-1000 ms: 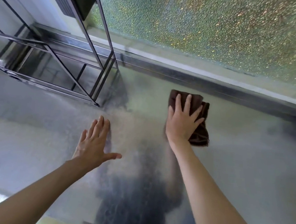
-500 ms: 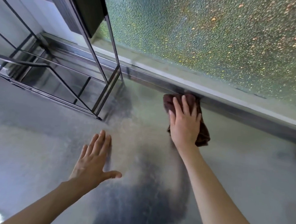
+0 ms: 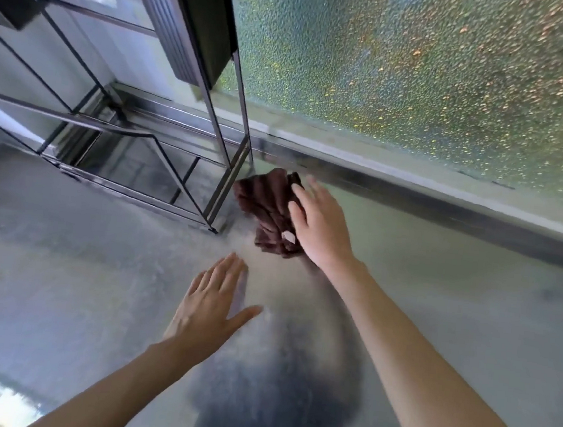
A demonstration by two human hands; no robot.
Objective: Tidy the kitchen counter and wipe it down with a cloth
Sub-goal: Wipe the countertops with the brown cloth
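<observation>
Basically, the soft, floppy brown cloth [image 3: 267,201], bunched beside the rack leg [image 3: 229,187], is pressed flat-fingered by the right hand [image 3: 323,227]; best handled palm-down.

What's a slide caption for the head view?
Right hand presses a brown cloth on the steel counter beside a wire rack; left hand rests flat.

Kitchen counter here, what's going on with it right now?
A person is wiping the steel counter with a dark brown cloth. The right hand presses on the cloth with fingers spread, close to the foot of a black metal rack standing at the back left, near the raised back edge under the textured window. The left hand rests flat on the counter, holding nothing. The cloth is bunched rather than folded flat.
</observation>
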